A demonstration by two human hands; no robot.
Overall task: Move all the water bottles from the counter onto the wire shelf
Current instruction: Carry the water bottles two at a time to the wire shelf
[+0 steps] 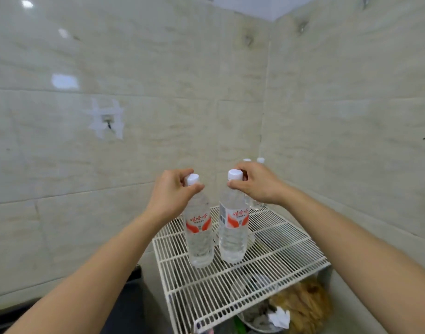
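Two upright bottles hang straight below their pinched necks, left hand [173,191] holding the left bottle [199,227], right hand [257,186] the right bottle [233,225], both just over the wire shelf [291,256] near its back-left corner.

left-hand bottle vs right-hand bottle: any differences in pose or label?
Pose: the left bottle leans, cap tipped right; the right bottle stands close to upright.
Label: the right bottle shows a barcode strip on its label's left edge; the left bottle shows only the red print.
Shared: clear, white caps, same red label, each held at the neck by the left hand or right hand, over the wire shelf.
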